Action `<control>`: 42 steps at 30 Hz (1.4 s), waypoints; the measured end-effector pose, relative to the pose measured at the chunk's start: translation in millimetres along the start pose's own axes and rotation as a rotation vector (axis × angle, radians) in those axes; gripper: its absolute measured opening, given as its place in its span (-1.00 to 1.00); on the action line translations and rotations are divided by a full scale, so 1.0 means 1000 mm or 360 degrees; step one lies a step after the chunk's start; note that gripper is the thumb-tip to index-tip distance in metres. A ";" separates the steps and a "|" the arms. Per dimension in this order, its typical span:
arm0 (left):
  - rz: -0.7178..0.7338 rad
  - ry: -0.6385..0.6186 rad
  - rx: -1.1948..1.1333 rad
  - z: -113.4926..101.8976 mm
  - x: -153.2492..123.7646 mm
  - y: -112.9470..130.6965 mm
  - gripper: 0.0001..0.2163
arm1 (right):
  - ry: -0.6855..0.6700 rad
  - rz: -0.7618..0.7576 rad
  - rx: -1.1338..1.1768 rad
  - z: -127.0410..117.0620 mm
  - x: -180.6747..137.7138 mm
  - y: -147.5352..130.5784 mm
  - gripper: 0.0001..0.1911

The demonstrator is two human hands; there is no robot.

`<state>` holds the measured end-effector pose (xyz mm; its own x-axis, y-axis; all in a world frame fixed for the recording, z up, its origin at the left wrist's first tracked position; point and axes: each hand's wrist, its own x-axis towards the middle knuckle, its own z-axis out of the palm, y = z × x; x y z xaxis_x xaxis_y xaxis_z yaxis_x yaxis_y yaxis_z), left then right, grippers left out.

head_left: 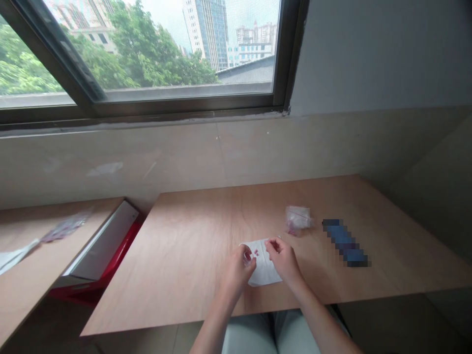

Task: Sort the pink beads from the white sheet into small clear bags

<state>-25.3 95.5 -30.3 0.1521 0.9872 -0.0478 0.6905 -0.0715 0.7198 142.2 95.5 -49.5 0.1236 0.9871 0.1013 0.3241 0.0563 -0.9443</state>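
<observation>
My left hand (240,268) and my right hand (283,258) hover close together over a white sheet (263,275) lying on the wooden table (191,255). Both hands have their fingers pinched; what they hold is too small to make out. A few tiny pink pieces (255,252) lie on the sheet between the hands. A small clear plastic bag (298,218) with pink bits sits just beyond my right hand.
A blurred dark blue oblong object (345,243) lies at the right of the table. A second table (33,255) stands to the left with a bag and paper on it, and a white and red box (103,250) is wedged between the tables. The wall and window are behind.
</observation>
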 end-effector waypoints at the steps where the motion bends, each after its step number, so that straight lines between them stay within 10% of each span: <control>1: 0.0010 -0.0008 -0.0017 0.000 0.000 0.000 -0.92 | -0.0024 -0.0023 0.0044 0.002 0.000 -0.005 -0.69; 19: -0.0026 -0.0018 -0.0028 0.001 0.009 -0.021 -0.90 | -0.0483 -0.0308 -0.0655 0.005 0.018 0.016 -0.79; 26: -0.0045 0.0006 -0.0048 0.003 0.007 -0.017 -0.88 | -0.0008 -0.0085 -0.0114 0.007 0.020 0.011 -0.75; 29: -0.0019 0.0031 -0.0085 0.005 0.006 -0.016 -0.89 | -0.0123 -0.0104 0.0003 0.011 0.015 0.000 -0.76; 42: -0.0012 0.0069 -0.0095 0.009 0.008 -0.022 -0.90 | -0.0160 -0.0129 -0.0650 0.020 -0.003 0.018 -0.88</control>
<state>-33.3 103.3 -52.7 0.1153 0.9930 -0.0247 0.6481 -0.0564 0.7595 128.9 96.6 -72.9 -0.0034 0.9928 0.1201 0.6764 0.0907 -0.7309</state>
